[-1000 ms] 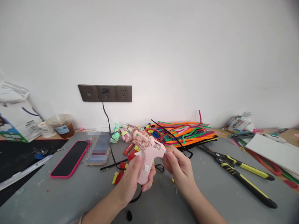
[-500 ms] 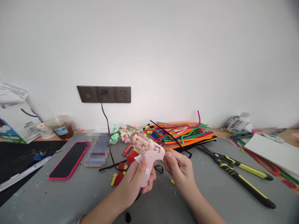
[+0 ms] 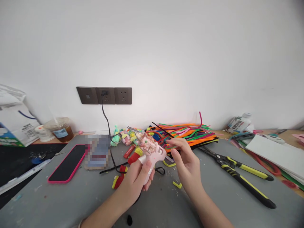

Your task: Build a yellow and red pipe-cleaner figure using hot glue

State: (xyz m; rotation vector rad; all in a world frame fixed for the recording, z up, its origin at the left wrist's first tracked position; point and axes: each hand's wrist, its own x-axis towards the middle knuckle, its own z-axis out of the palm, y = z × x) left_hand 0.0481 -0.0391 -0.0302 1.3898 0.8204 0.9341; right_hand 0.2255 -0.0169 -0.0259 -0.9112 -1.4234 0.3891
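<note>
My left hand (image 3: 139, 175) is wrapped round the handle of a pink glue gun (image 3: 155, 158), whose front is crusted with decoration or dried glue. A small red light shows on its body. From the rear of the gun a clear glue stick (image 3: 169, 159) pokes out. Just right of it, my right hand (image 3: 187, 161) is raised with thumb and fingers apart, holding nothing. Behind the gun lies a pile of colourful pipe cleaners (image 3: 190, 134). Red and yellow fuzzy pieces (image 3: 121, 175) rest beside my left hand.
Long-handled pliers (image 3: 239, 174) with black and yellow grips lie to the right, near white sheets (image 3: 273, 153). On the left are a pink-cased phone (image 3: 67, 164) and a drink cup (image 3: 62, 130). A black cord (image 3: 105, 117) runs down from the wall socket (image 3: 104, 95).
My right hand has let go at the back of the glue gun and opened, moving slightly right. The glue stick end now shows. The gun has tilted a little in my left hand.
</note>
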